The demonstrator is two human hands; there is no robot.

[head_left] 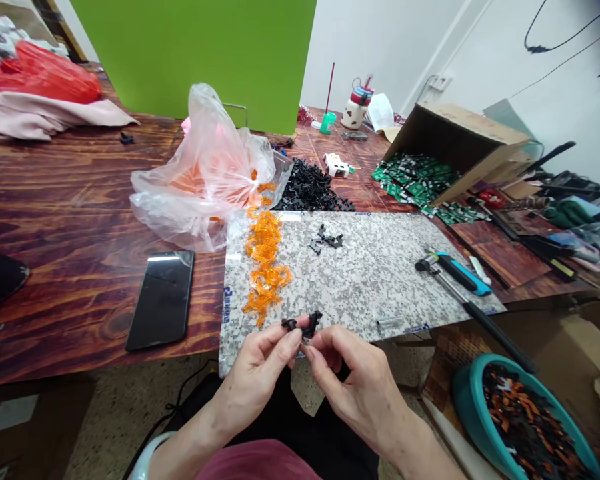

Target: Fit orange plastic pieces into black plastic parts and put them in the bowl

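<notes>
Near the front edge of the speckled board (380, 267), my left hand (263, 367) pinches a small black plastic part (310, 325) between thumb and fingers. My right hand (353, 367) meets it from the other side, its thumb and forefinger closed at the part's lower end; whether a second piece is between them is hidden. Just beyond my hands lies a row of clear orange plastic pieces (265, 267). A few loose black parts (330, 240) rest farther back on the board, and a big heap of black parts (313, 187) lies behind its far edge.
A phone (161, 300) lies left of the board, below a plastic bag (205, 180) of orange pieces. Right are a hammer (470, 307), a blue-handled tool (463, 272) and a box (460, 147) spilling green circuit boards (415, 180). A teal tub (467, 400) of orange and black pieces stands low right.
</notes>
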